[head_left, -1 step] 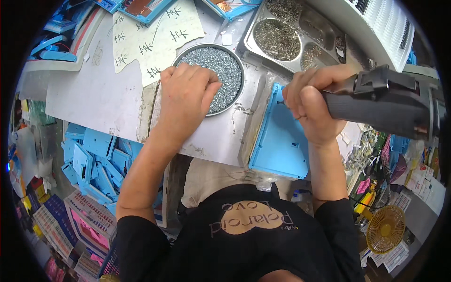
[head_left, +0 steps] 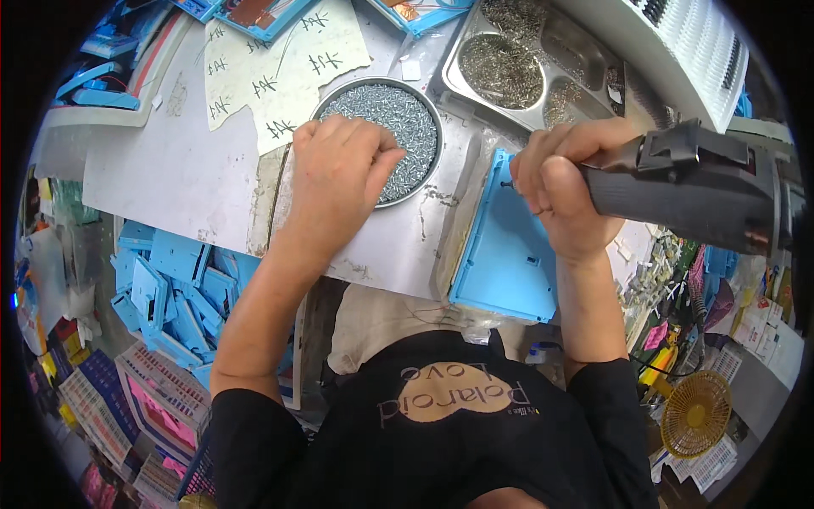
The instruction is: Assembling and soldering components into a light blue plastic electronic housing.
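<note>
My left hand (head_left: 339, 165) rests over the left side of a round metal tin (head_left: 440, 140) heaped with small silver screws (head_left: 405, 114). Its fingers curl down and the thumb lies against them; the fingertips are hidden, so what they pinch cannot be seen. Wrapped round the front of a dark electric screwdriver (head_left: 687, 191) is my right hand (head_left: 570, 187), with the tool's body reaching off to the right. A short dark tip shows by its fingers, above the upper left edge of a flat light-blue plastic panel (head_left: 504, 254). That panel lies on the table's near edge, partly behind my right forearm.
Beyond the tin stands a compartmented metal tray (head_left: 452, 83) of small metal pieces. Torn paper (head_left: 242, 81) with handwriting lies at the far left. Many blue plastic parts (head_left: 174, 297) are piled below the table's left side. A white ridged object (head_left: 687, 55) borders the far right.
</note>
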